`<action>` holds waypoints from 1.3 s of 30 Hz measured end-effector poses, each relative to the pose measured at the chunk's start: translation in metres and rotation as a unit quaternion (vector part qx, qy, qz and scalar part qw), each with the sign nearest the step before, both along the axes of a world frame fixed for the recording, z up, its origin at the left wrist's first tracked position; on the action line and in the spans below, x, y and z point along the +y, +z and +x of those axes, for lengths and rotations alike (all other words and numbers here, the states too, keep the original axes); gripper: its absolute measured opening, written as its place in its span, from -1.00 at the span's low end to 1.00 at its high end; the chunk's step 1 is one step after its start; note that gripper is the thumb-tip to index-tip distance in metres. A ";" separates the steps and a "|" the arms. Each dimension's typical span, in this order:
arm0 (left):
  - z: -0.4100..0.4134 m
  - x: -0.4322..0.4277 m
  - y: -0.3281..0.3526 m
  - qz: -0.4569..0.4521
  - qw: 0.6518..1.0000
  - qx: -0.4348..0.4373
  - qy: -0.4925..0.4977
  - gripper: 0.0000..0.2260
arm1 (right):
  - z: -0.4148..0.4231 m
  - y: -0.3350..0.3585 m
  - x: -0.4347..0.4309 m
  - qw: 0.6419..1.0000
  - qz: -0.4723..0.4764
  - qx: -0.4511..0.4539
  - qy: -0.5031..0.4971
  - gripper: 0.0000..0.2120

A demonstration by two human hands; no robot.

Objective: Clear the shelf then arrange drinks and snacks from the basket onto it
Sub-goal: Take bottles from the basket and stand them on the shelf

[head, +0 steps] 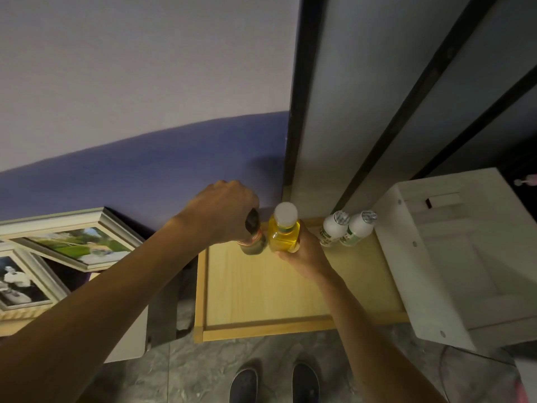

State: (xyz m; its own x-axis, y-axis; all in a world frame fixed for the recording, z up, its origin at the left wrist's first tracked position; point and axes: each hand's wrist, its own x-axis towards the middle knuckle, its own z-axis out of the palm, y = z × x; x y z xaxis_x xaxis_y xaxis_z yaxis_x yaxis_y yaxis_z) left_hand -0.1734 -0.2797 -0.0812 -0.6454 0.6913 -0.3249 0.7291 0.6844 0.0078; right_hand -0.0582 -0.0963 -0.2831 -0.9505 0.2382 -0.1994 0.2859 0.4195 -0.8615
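A light wooden shelf board [261,292] lies below me. My left hand [223,210] grips the top of a dark bottle [253,234] standing at the board's back left. Right beside it stands a yellow drink bottle [284,232] with a white cap, and my right hand [305,257] holds it around the lower body. Two small white bottles [347,228] with foil tops stand together further right along the back edge. The basket is not in view.
A white box-like unit [465,257] sits on the shelf's right end. Framed photographs [58,254] lean against the blue wall at the left. Black-edged upright panels [348,112] rise behind the shelf. My shoes [276,385] stand on grey floor.
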 end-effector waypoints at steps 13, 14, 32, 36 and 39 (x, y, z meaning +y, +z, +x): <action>0.018 -0.001 0.021 0.047 0.995 -0.008 0.082 -0.25 | 0.011 0.090 0.007 0.999 0.025 -0.005 0.037 -0.23; 0.024 -0.005 0.030 0.065 0.993 -0.010 0.100 -0.21 | 0.019 0.109 0.010 0.999 0.039 0.002 0.037 -0.17; 0.140 0.059 0.209 0.282 0.959 0.010 0.038 0.01 | 0.246 0.417 0.072 0.889 0.318 -0.063 -0.323 0.05; 0.181 0.097 0.223 0.300 0.953 -0.011 -0.028 -0.02 | 0.338 0.450 0.067 0.842 0.347 -0.104 -0.399 0.01; 0.231 0.124 0.238 0.300 0.949 -0.037 -0.085 0.00 | 0.407 0.459 0.059 0.809 0.350 -0.120 -0.457 0.02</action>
State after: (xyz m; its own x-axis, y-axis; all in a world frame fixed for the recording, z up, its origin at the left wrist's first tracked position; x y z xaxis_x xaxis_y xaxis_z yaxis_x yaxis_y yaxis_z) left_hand 0.0576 -0.1556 0.1572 -0.4981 0.8587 0.1204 0.8116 0.4128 0.4135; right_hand 0.3491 -0.0377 0.1761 -0.2681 0.9539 0.1351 0.8761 0.2997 -0.3776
